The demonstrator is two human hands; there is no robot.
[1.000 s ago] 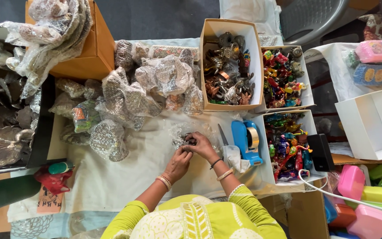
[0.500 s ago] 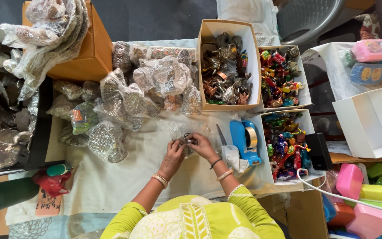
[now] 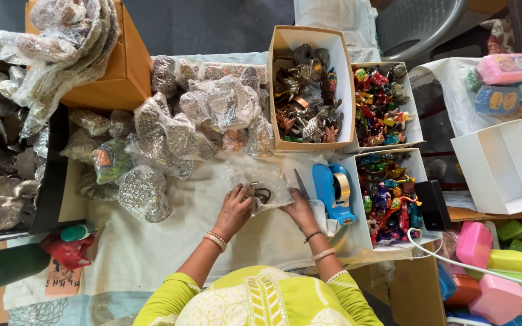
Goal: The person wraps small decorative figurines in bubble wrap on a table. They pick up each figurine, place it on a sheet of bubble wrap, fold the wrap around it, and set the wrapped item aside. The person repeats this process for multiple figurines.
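My left hand (image 3: 235, 209) and my right hand (image 3: 298, 209) both grip a clear plastic bag (image 3: 261, 183) lying on the white cloth (image 3: 152, 253). A small dark metal figurine (image 3: 259, 194) sits inside the bag, right by my left fingers. My right hand holds the bag's right edge, close to a blue tape dispenser (image 3: 333, 192). Both wrists wear bangles.
Several wrapped bundles (image 3: 170, 130) are piled behind the bag. A tall box of metal figurines (image 3: 306, 90) and two boxes of colourful figurines (image 3: 385, 193) stand at the right. An orange carton (image 3: 113, 66) is at the back left, an empty white box (image 3: 502, 166) far right.
My hands have shifted slightly on the bag and flattened it a little on the cloth. Nothing else has moved.
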